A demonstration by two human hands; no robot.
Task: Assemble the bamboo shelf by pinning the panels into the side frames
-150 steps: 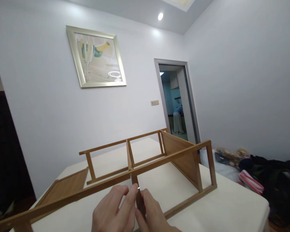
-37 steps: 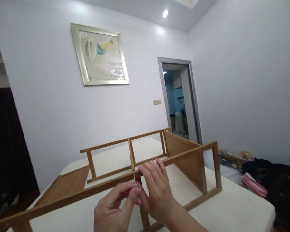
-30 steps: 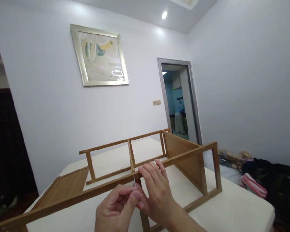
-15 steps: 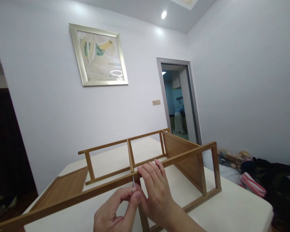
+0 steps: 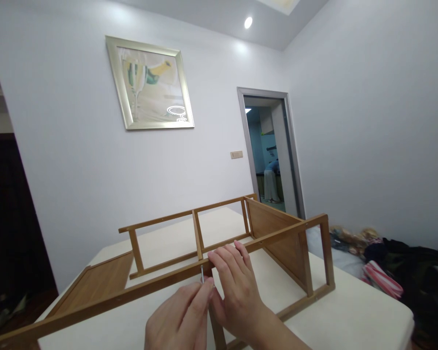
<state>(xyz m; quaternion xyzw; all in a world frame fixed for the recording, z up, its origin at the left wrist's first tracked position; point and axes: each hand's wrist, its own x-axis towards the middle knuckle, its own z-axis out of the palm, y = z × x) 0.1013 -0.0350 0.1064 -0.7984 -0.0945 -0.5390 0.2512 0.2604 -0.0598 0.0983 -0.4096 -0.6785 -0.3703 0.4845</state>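
A bamboo shelf frame (image 5: pixel 277 232) lies on its side on a white table (image 5: pixel 350 311). My right hand (image 5: pixel 237 287) rests over the frame's near rail, fingers curled on its top edge beside a crosspiece joint. My left hand (image 5: pixel 182 321) sits just below the rail, its fingers pinched on a thin metal tool (image 5: pixel 202 273) that points up into the rail at the joint. The tool's lower end is hidden in my fingers.
A wooden panel (image 5: pixel 95 284) lies flat at the table's left end. Dark bags and clothes (image 5: pixel 405 272) are piled to the right of the table. A framed picture (image 5: pixel 149 82) hangs on the wall; a person stands beyond the open doorway (image 5: pixel 272 180).
Five seconds ago both hands were low at the crosspiece; my right hand has since risen onto the rail. In the last second my left hand has turned round the tool, staying at the joint.
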